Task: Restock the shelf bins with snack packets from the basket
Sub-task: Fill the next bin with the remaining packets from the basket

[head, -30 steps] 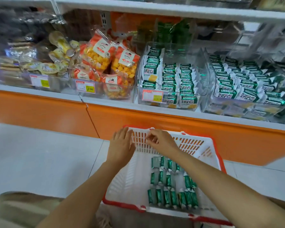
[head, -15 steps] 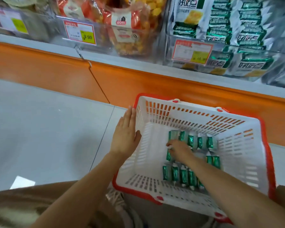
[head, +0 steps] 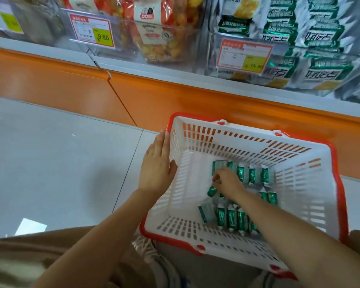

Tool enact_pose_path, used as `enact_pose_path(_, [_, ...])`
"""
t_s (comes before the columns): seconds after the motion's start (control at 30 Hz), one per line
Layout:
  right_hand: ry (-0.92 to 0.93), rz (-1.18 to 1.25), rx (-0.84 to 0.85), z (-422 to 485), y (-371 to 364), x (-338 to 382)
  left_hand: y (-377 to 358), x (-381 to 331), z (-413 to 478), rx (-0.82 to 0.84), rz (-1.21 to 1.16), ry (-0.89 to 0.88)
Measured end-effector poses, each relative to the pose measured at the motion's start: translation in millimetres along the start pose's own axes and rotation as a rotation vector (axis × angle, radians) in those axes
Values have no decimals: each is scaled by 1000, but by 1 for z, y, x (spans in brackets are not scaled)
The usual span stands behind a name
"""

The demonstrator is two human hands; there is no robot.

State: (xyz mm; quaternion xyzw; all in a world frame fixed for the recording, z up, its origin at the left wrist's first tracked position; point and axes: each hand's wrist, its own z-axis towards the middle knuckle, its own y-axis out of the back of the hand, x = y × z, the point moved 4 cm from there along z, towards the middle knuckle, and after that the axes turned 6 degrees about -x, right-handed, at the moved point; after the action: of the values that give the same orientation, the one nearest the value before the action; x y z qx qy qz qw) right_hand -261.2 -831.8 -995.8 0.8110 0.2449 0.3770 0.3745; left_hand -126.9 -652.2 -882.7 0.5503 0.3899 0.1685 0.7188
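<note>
Packets (head: 232, 218) under right grip (head: 227, 181)

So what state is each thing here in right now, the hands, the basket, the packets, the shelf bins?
Left hand: open and flat against the outside of the basket's left wall.
Right hand: down inside the basket, fingers curled among the packets; a firm grip cannot be told.
Basket: on the floor, partly filled.
Green packets: lying in rows on the basket's bottom.
Shelf bin of green packets: well stocked.
</note>
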Motion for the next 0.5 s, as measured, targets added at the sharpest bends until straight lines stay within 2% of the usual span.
enact_pose_path(0.1, [44, 232, -158, -5, 36, 15, 7, -7, 0, -36, 21, -19])
enact_pose_path(0.23, [176, 518, -376, -24, 87, 40, 21, -34, 2, -153, -145, -26])
enact_pose_path(0.27, [205, 546, -423, -28, 97, 45, 24, -41, 3, -117, -254, 52])
enact_pose_path(0.4, [309, 664, -533, -50, 134, 60, 28, -72, 8, 239, -856, 612])
enact_pose_path(0.43, [331, 698, -538, -57, 140, 63, 30, -79, 10, 276, -960, 664])
enact_pose_path(0.5, [369, 733, -540, -69, 154, 68, 38, -89, 14, 270, -1082, 650])
